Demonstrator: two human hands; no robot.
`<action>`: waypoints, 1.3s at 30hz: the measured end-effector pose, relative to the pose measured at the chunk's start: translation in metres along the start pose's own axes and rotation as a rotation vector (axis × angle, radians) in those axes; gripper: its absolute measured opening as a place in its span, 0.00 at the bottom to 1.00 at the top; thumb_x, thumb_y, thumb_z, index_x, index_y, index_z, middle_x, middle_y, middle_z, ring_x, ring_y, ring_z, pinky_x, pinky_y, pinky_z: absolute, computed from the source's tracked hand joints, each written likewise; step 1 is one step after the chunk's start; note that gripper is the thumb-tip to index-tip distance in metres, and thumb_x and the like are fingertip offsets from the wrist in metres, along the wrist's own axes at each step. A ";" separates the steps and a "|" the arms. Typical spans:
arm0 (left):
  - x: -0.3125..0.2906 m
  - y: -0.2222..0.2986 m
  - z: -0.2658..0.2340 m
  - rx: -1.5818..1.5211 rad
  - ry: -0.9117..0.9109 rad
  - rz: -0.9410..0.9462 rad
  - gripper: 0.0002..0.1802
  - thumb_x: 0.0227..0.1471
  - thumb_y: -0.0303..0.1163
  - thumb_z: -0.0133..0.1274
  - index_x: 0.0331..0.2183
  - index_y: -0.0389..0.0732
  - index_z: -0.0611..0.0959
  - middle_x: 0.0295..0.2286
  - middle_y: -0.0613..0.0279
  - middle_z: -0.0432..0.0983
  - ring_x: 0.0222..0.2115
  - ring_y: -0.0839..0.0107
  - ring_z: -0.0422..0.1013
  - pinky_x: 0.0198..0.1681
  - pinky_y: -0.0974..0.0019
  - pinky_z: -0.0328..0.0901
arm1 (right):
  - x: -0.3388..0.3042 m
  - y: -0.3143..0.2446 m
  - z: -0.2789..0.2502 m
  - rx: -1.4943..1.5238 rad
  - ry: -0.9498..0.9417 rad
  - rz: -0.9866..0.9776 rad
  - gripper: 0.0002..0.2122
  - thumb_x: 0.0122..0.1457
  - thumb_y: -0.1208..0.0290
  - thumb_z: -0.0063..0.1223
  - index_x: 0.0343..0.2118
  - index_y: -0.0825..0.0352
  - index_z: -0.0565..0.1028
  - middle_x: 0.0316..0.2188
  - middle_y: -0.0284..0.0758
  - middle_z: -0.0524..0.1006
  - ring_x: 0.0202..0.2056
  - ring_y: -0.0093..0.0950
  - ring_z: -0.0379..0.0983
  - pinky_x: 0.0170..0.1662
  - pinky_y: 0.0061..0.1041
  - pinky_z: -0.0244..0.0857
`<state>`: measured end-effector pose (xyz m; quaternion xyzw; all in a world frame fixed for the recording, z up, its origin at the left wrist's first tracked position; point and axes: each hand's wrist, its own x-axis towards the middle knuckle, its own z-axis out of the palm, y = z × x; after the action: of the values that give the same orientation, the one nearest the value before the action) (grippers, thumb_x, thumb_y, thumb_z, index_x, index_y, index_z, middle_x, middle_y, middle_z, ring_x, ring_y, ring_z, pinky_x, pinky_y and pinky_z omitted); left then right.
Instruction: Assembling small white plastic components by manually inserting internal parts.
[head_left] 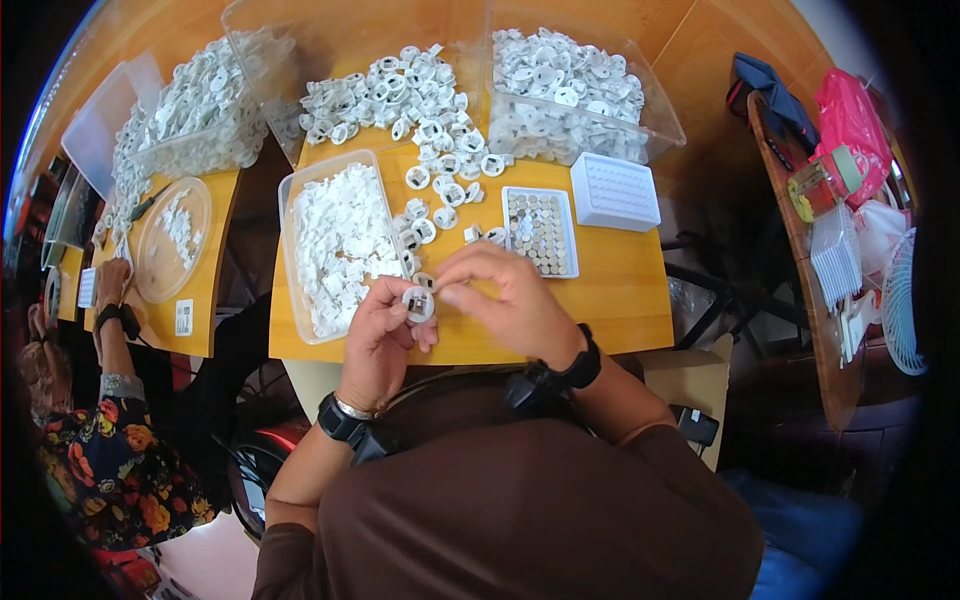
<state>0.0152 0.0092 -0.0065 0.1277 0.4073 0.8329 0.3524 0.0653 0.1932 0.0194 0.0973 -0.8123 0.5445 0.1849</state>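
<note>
My left hand (383, 325) holds a small round white plastic part (418, 304) with a dark slot in its middle, between thumb and fingers above the table's near edge. Just right of it, my right hand (510, 300) has thumb and forefinger pinched together close to the part. Whatever sits in that pinch is too small to make out. Left of my hands stands a clear tub (287, 235) of small flat white pieces. Several similar round parts (447, 217) lie beyond my fingers, next to a shallow white tray (572, 262) of round silvery button cells.
A stack of white trays (617, 192) stands at the right. Large clear bins (590, 140) of round white parts line the back, with a loose heap (390, 95) between. At the left table, a co-worker's hand (112, 280) is beside a round clear lid (160, 285).
</note>
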 end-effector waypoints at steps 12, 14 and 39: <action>-0.002 0.007 0.004 -0.072 -0.032 0.013 0.15 0.55 0.39 0.46 0.38 0.37 0.71 0.28 0.53 0.74 0.26 0.69 0.71 0.29 0.71 0.64 | 0.007 0.060 -0.058 -0.856 0.127 0.130 0.04 0.49 0.70 0.57 0.24 0.63 0.80 0.29 0.34 0.74 0.37 0.36 0.67 0.41 0.35 0.63; -0.004 0.008 0.003 -0.061 -0.034 0.037 0.15 0.55 0.39 0.46 0.38 0.37 0.70 0.29 0.52 0.74 0.26 0.68 0.71 0.30 0.71 0.64 | 0.010 0.062 -0.056 -0.891 0.130 0.133 0.03 0.48 0.71 0.57 0.24 0.63 0.80 0.29 0.33 0.73 0.37 0.36 0.67 0.41 0.35 0.62; -0.003 0.009 0.002 -0.124 -0.064 0.099 0.14 0.56 0.35 0.46 0.41 0.37 0.69 0.33 0.51 0.75 0.30 0.67 0.72 0.34 0.69 0.66 | 0.014 -0.015 -0.017 -0.266 0.230 -0.077 0.05 0.45 0.81 0.60 0.26 0.68 0.76 0.29 0.35 0.75 0.34 0.32 0.72 0.39 0.28 0.64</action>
<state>0.0138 0.0049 0.0015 0.1523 0.3367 0.8683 0.3308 0.0616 0.2035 0.0432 0.0400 -0.8463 0.4324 0.3085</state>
